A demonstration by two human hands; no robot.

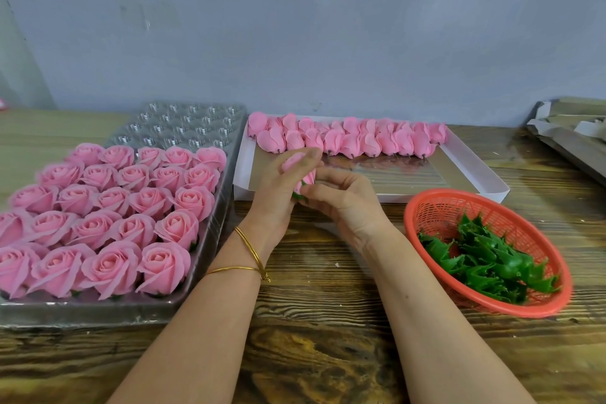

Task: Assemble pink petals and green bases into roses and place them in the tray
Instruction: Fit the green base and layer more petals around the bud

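On the left of the wooden counter sits a clear plastic tray. Finished pink roses fill its near rows, and the far cells hold nothing. Just right of the tray, the left hand, with gold bangles on its wrist, curls its fingers round a pink petal bud. The right hand meets it, fingertips pinching the green base at the bud's bottom. Behind the hands lies a shallow white box with a row of pink petal buds along its far side. To the right, a red mesh basket holds loose green bases. Folded paper lies at the far right edge.
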